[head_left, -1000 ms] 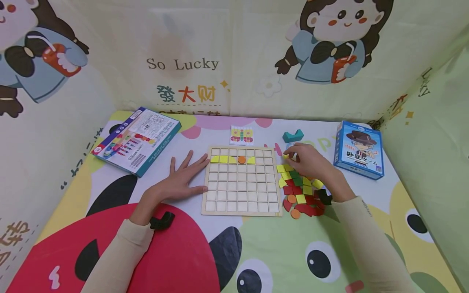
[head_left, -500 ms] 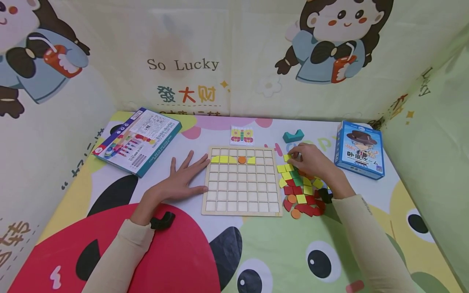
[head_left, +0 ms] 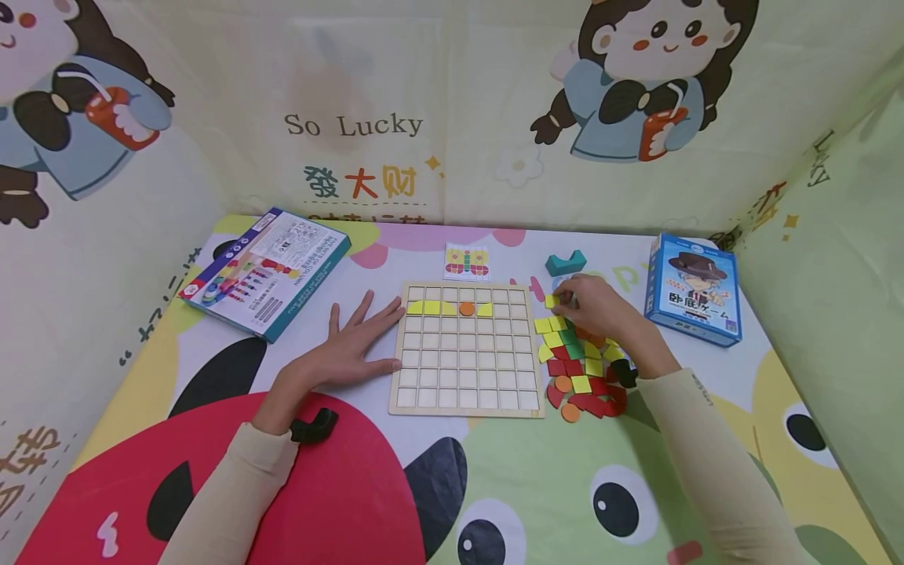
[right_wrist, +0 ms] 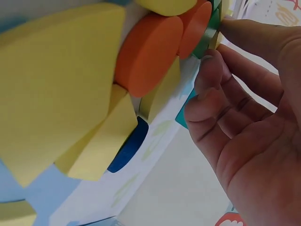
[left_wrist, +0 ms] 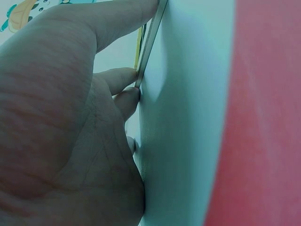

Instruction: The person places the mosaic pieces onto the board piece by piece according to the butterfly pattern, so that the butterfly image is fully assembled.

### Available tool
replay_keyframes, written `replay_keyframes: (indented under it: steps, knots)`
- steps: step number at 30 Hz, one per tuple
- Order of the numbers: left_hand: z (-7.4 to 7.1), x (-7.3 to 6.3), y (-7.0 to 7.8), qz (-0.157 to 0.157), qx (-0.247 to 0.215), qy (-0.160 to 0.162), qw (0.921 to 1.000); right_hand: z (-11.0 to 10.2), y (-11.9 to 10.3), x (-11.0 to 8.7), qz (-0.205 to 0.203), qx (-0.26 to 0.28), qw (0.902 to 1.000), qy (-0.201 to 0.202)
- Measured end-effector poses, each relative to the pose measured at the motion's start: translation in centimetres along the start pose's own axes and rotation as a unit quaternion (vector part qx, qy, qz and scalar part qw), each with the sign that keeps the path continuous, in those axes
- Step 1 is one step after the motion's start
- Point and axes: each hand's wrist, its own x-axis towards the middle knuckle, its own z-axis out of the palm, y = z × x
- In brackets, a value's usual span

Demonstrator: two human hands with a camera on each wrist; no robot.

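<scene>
My left hand (head_left: 353,345) lies with fingers spread, its fingertips and thumb touching the left edge of the wooden grid board (head_left: 468,411). In the board's second row are several yellow pieces (head_left: 428,307) and an orange disc (head_left: 467,309). My right hand (head_left: 592,306) is at the far end of the loose pile, its thumb and index finger pinching a yellow tile (head_left: 551,301). In the right wrist view its fingers curl close to green and orange pieces (right_wrist: 149,56). The left wrist view shows the left palm (left_wrist: 99,141) beside the board's edge (left_wrist: 151,44).
Red pieces (head_left: 593,404), green tiles (head_left: 570,343) and other yellow ones lie right of the board. Behind it is a butterfly pattern card (head_left: 467,262). A teal notched block (head_left: 566,263) stands at the back, a blue box (head_left: 692,290) at right, a flat box (head_left: 264,271) at left.
My right hand has shifted slightly about the far end of the pile, with the yellow tile at its fingertips moving a little. The left hand and the board stay where they were.
</scene>
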Motion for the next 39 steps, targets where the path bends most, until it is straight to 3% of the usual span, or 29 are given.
replay_keyframes:
  steps: [7,17,22,30,39]
  knots:
    - [0.0,0.0,0.0,0.0,0.003,-0.001,1.0,-0.1,-0.6,-0.3,0.001,-0.01,0.9999,0.003]
    - [0.1,0.1,-0.2,0.001,0.002,0.002,1.0,0.5,-4.8,0.0,-0.052,-0.012,0.9985,0.01]
    - [0.2,0.1,-0.3,0.001,0.003,0.002,1.0,1.4,-6.3,0.6,-0.061,-0.01,0.9981,0.001]
    - [0.2,0.1,-0.2,0.001,-0.001,0.003,1.0,2.1,-6.7,1.1,-0.083,-0.005,0.9965,0.0]
    - [0.2,0.1,-0.3,0.002,0.001,0.005,1.0,2.2,-7.0,1.1,-0.077,-0.006,0.997,-0.003]
